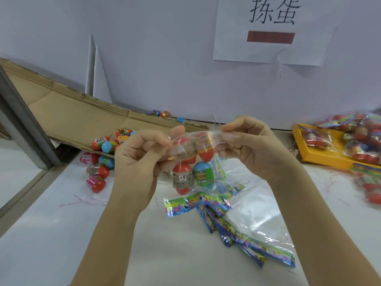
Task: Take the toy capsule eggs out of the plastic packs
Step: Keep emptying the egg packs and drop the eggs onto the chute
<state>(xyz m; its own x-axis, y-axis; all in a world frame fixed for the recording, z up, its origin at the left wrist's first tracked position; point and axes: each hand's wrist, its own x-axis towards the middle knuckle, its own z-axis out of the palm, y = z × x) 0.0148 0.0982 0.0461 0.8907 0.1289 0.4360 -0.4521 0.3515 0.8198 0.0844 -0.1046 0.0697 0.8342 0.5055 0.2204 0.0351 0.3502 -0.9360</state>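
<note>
Head view; both hands are raised over the white table [61, 234] with one clear plastic pack [204, 188] stretched between them. The left hand [142, 155] has its fingers curled and pinches the pack's upper edge between thumb and forefinger; the right hand [255, 149] is curled likewise and pinches the same edge just opposite, so the film runs taut from one hand to the other. The pack hangs below the fingertips and holds four capsule eggs, among them a red egg [181, 180] and a blue-and-green egg [203, 174] at the bottom, and two more nearer the pinch. Judged from its sheen and creases, the film is thin, soft and slippery, and will likely tear easily along the top; the eggs look like light, rigid, smooth plastic that rolls freely once released. The best hold is therefore on the film close to the seam, the two pinches near together, not on the eggs themselves; afterwards each egg is best gripped round its banded middle. Loose eggs [99, 170] lie beyond the outer side of the left hand, partly on flattened cardboard [72, 120]; emptied packs [237, 234] lie beneath and nearer than the right hand; a yellow tray [325, 159] of unopened packs [358, 139] stands well out past the right hand.
</note>
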